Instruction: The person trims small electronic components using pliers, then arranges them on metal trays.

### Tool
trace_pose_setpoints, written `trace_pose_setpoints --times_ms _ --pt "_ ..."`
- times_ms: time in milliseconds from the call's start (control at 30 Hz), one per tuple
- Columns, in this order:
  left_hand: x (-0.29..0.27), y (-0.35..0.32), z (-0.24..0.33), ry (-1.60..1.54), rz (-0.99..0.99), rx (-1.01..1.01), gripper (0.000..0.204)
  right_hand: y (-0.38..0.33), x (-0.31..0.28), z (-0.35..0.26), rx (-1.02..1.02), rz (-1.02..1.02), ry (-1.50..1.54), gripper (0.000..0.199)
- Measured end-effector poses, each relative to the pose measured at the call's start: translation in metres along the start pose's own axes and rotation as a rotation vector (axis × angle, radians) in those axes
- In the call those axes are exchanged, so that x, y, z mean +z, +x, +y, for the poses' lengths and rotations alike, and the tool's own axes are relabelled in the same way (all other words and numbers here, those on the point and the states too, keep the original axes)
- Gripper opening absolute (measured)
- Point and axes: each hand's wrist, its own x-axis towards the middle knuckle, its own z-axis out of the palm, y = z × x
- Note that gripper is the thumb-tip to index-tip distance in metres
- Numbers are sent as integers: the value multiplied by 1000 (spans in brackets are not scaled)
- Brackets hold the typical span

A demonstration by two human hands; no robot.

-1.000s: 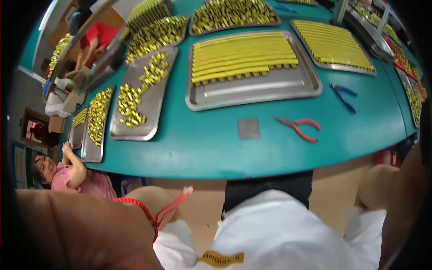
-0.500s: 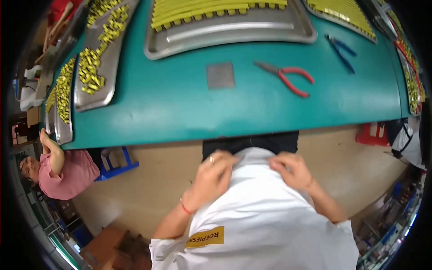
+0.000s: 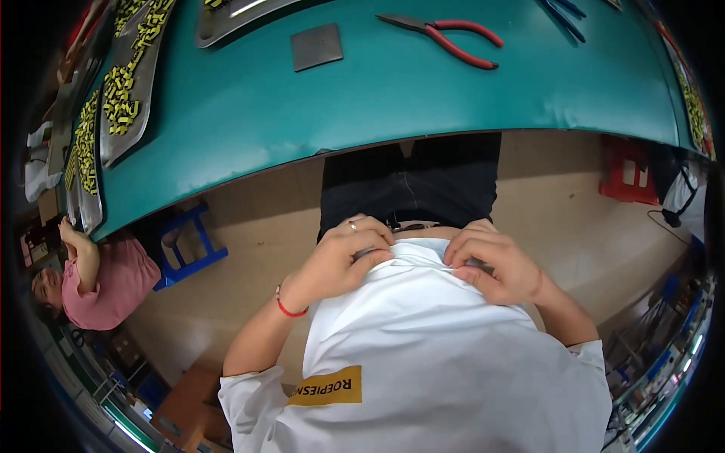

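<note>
My left hand (image 3: 349, 255), with a ring on one finger and a red band at the wrist, pinches the hem of my white T-shirt (image 3: 423, 340). My right hand (image 3: 489, 260) grips the same hem a little to the right. Bunched cloth lies between the two hands, lifted off the waist of my dark trousers (image 3: 408, 181). Beyond them, on the green tabletop (image 3: 242, 121), lie red-handled pliers (image 3: 445, 38), a flat grey square plate (image 3: 316, 47) and blue-handled cutters (image 3: 565, 16), all apart from my hands.
Metal trays (image 3: 140, 113) of small yellow-and-black pieces line the table's left side. Another metal tray (image 3: 245, 16) is cut off at the top. A person in a pink shirt (image 3: 109, 283) sits at the left beside a blue stool (image 3: 189, 245). A red stool (image 3: 628, 170) stands at the right.
The view has tipped down toward my body, so the table and tools sit higher. Both hands still hold the shirt; its hem is now raised, baring the waist.
</note>
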Motion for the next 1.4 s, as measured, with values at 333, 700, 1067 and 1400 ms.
trace_pose_setpoints --times_ms 333,700,1067,1400 --pt "9 10 5 328 77 -274 17 33 0 11 563 -151 -9 9" --pt "-2 -31 -3 170 153 -277 23 34 -24 35 266 -284 -127 21" --pt "-14 23 -88 360 534 -550 20 75 7 71 187 225 -603 15" --pt "-13 -15 -89 600 630 -570 33 72 -3 -7 -62 -399 -41 10"
